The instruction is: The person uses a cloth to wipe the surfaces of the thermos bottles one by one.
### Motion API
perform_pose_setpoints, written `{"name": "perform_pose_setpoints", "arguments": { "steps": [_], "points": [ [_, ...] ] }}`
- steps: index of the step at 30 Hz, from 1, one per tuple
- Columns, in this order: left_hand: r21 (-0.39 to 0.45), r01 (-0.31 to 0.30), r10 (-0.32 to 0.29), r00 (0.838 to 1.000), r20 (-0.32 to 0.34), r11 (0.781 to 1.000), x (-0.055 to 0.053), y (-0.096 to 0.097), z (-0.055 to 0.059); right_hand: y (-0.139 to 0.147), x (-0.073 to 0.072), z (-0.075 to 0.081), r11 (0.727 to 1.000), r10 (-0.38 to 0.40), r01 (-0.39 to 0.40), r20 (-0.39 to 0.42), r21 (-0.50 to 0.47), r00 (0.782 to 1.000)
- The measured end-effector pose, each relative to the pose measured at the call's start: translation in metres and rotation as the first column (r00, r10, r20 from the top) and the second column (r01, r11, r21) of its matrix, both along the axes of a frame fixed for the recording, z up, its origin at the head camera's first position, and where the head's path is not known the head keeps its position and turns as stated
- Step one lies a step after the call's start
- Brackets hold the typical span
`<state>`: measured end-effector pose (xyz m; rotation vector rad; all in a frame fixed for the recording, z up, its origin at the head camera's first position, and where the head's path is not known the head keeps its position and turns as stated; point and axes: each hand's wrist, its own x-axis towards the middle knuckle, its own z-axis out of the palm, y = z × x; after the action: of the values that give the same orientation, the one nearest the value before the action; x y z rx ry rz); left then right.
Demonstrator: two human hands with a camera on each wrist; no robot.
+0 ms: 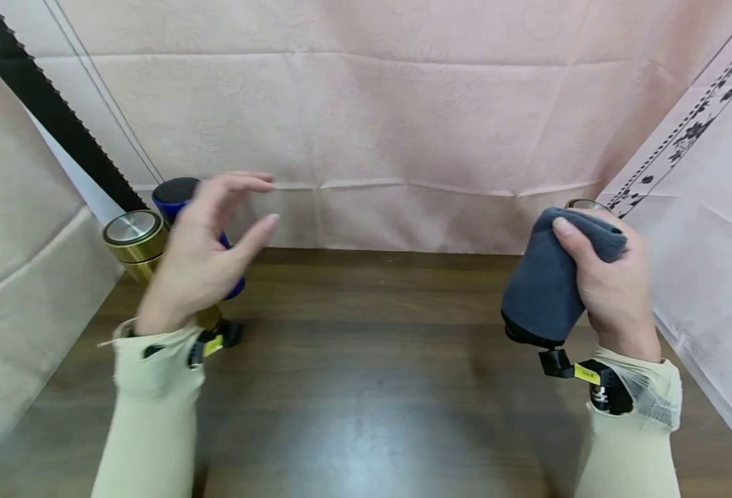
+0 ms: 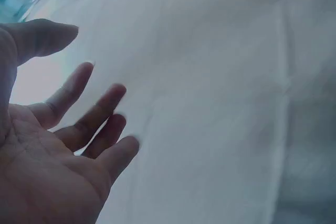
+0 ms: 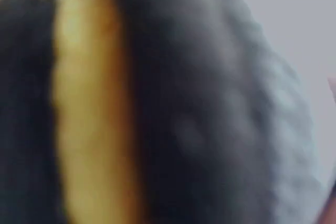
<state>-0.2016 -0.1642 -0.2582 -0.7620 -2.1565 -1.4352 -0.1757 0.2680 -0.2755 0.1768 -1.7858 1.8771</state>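
My right hand [image 1: 617,280] grips a folded dark grey-blue cloth [image 1: 540,283] at its upper end, the thumb laid across its front. Below, the cloth widens and ends in a black edge. In the right wrist view the dark fabric [image 3: 199,103] fills most of the picture, blurred, with a yellow strip [image 3: 92,103] running down it. My left hand [image 1: 200,256] is raised at the left, holding nothing, thumb and fingers spread apart; its bare palm [image 2: 47,177] shows in the left wrist view. Behind it stand a gold canister [image 1: 134,238] and a blue container [image 1: 173,194] with a black top, both partly hidden.
A round metallic rim [image 1: 586,204] shows behind the right hand. The brown wooden table [image 1: 366,360] runs back to a pale pink cloth backdrop [image 1: 366,124]. White cloth with a black floral border [image 1: 692,131] hangs at the right, pale cloth [image 1: 23,277] at the left.
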Motion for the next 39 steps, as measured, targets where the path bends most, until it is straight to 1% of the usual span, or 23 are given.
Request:
{"name": "perform_pose_setpoints", "arguments": {
  "steps": [1,2,4,6,8,11,13,15,17,20,23,24,26,29,31,35,37,39],
  "points": [
    [-0.045,0.007,-0.007,1.0,0.002,0.999,-0.005,0.009,-0.004,0.001,0.0,0.001,1.0,-0.015,0.015,-0.02,-0.013,1.0],
    [-0.075,0.026,-0.026,1.0,0.003,0.997,-0.01,0.019,-0.008,0.002,0.001,0.002,0.999,-0.028,0.028,-0.031,-0.025,0.999],
    [-0.122,0.074,-0.072,0.997,0.024,0.99,-0.019,0.04,-0.016,0.005,0.002,0.003,0.998,-0.046,0.044,-0.033,-0.041,0.998],
    [-0.176,0.104,-0.099,0.994,0.035,0.979,-0.026,0.061,-0.023,0.008,0.002,0.003,0.997,-0.063,0.061,-0.026,-0.05,0.998],
    [-0.235,0.122,-0.113,0.992,0.05,0.964,-0.03,0.081,-0.029,0.011,0.003,0.003,0.994,-0.084,0.082,-0.031,-0.07,0.996],
    [-0.301,0.142,-0.124,0.989,0.077,0.943,-0.034,0.114,-0.035,0.019,0.005,0.003,0.984,-0.141,0.134,-0.059,-0.114,0.988],
    [-0.318,0.166,-0.145,0.986,0.088,0.934,-0.036,0.136,-0.039,0.025,0.007,0.004,0.973,-0.186,0.172,-0.079,-0.155,0.979],
    [-0.324,0.186,-0.158,0.981,0.11,0.927,-0.039,0.157,-0.04,0.031,0.007,0.005,0.959,-0.229,0.21,-0.088,-0.189,0.969],
    [-0.328,0.202,-0.165,0.977,0.135,0.923,-0.043,0.179,-0.041,0.036,0.007,0.007,0.942,-0.269,0.245,-0.078,-0.231,0.96],
    [-0.342,0.229,-0.172,0.967,0.19,0.911,-0.051,0.21,-0.042,0.041,0.005,0.009,0.906,-0.302,0.281,-0.018,-0.316,0.953],
    [-0.367,0.252,-0.18,0.959,0.219,0.895,-0.057,0.239,-0.042,0.044,0.004,0.008,0.877,-0.308,0.302,0.045,-0.374,0.95],
    [-0.377,0.253,-0.176,0.958,0.227,0.891,-0.059,0.249,-0.041,0.045,0.004,0.008,0.871,-0.308,0.306,0.058,-0.384,0.95],
    [-0.391,0.258,-0.174,0.956,0.237,0.884,-0.063,0.268,-0.041,0.047,0.004,0.007,0.868,-0.309,0.31,0.067,-0.387,0.949],
    [-0.404,0.269,-0.164,0.947,0.276,0.874,-0.067,0.294,-0.04,0.051,0.005,0.007,0.858,-0.329,0.334,0.082,-0.39,0.941],
    [-0.4,0.276,-0.155,0.938,0.31,0.874,-0.068,0.308,-0.04,0.053,0.005,0.007,0.844,-0.347,0.361,0.108,-0.398,0.931],
    [-0.371,0.274,-0.131,0.921,0.368,0.887,-0.07,0.329,-0.044,0.054,0.004,0.004,0.825,-0.377,0.417,0.177,-0.382,0.909],
    [-0.325,0.267,-0.124,0.909,0.399,0.907,-0.071,0.337,-0.046,0.054,0.003,0.003,0.831,-0.384,0.428,0.19,-0.357,0.904],
    [-0.277,0.255,-0.125,0.902,0.413,0.926,-0.071,0.346,-0.046,0.054,0.001,0.003,0.835,-0.388,0.425,0.174,-0.349,0.905]
  ]
}}
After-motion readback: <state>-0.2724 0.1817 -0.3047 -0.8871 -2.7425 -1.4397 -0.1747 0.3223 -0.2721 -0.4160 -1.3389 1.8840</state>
